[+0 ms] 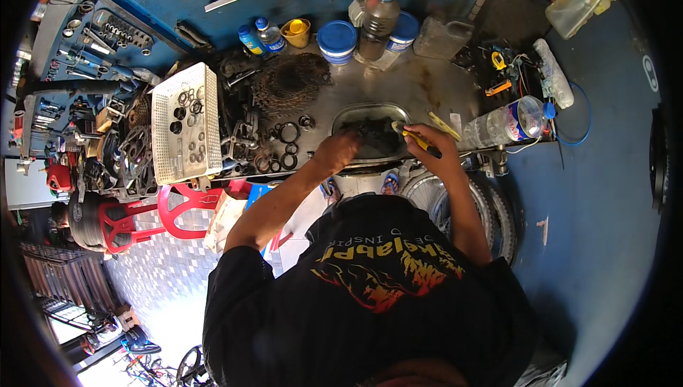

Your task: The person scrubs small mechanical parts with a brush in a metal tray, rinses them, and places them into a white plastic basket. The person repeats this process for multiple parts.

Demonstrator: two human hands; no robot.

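A rounded metal tray [371, 105] with dark, dirty contents stands on the bench in front of me. My left hand [340, 151] reaches over its left side, fingers curled down into the dark area. Whatever those fingers hold is lost in the shadow. At the tray's right side, my right hand [432, 146] is closed round a brush [425, 144] with a yellow and black handle. Its pale bristle end points left over the tray. Metal rings [289, 132] of several sizes lie on the bench left of the tray.
A white perforated basket [162, 131] with rings stands to the left. Behind the tray are a pile of rusty chains [292, 85], blue-lidded tubs [336, 38] and a dark bottle [377, 28]. A large clear bottle [491, 127] lies at right; bicycle wheels [501, 223] stand below the bench.
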